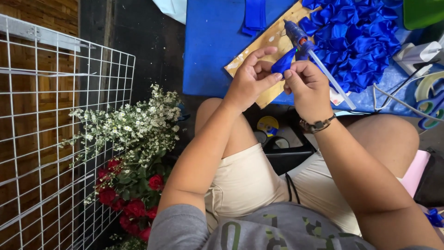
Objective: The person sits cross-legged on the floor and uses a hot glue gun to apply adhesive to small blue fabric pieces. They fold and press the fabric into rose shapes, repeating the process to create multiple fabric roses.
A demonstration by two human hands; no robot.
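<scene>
Both hands (277,83) pinch what seems a folded blue ribbon (283,62).

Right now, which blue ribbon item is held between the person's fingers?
The small folded blue ribbon piece, pinched by left hand and right hand; the ribbon pile lies untouched.

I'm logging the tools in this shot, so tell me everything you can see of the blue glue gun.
The glue gun is blue plastic, with a pale translucent glue stick jutting out of its rear end toward the lower right. It lies tilted over a glue-spotted board, nozzle pointing up-left. Its handle is partly hidden behind the left hand and right hand, which pinch a small blue ribbon piece just beside it.
</scene>
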